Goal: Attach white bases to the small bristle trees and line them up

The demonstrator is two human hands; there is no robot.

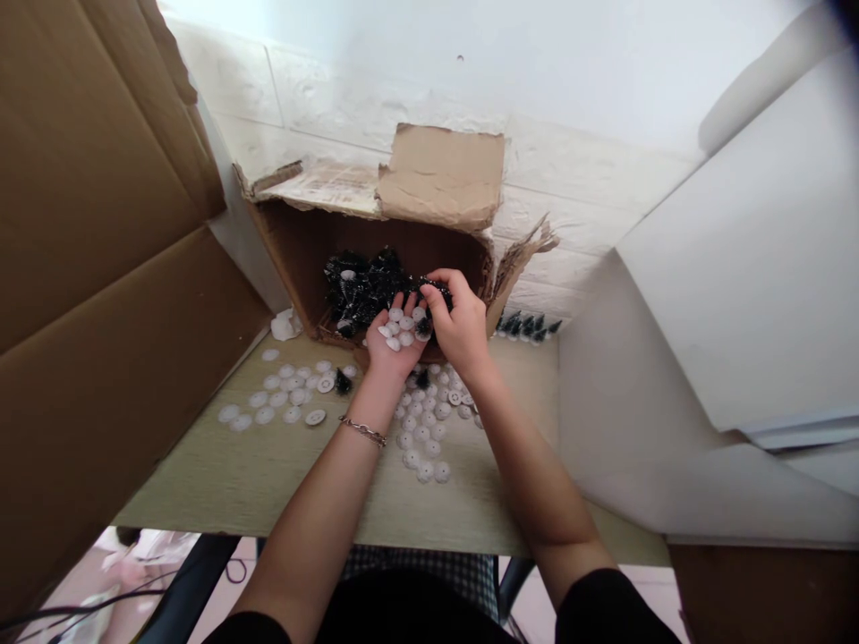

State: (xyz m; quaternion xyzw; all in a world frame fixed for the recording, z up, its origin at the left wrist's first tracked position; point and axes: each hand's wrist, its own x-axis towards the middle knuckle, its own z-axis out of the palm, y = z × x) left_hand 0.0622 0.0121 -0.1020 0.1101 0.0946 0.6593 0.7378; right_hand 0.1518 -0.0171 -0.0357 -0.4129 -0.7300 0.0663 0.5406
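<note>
At 6 o'clock two bare forearms are seen stretched up over a pale table (268, 483), and a chain bracelet (362, 431) is worn on the left wrist. Small white discs are scattered on the table top: a heap (422, 429) is found under the wrists, and a thinner spread (282, 394) lies at 9 o'clock of it.

Further up, the left hand (393, 349) is held palm up, its fingers loosely apart and cupped. A handful of discs (399, 329) is carried in the palm; they are round, domed and plain white, like buttons. Just at 3 o'clock of it the right hand (460, 326) is set, thumb and forefinger pinched together on a small black bristly piece (422, 328), which is held at the edge of the handful.

At 12 o'clock a torn cardboard box (295, 250) is laid open toward the person, with a pile (362, 286) of black bristly pieces inside. At 2 o'clock a short row (527, 326) of such pieces is stood against the white wall (604, 89).
</note>
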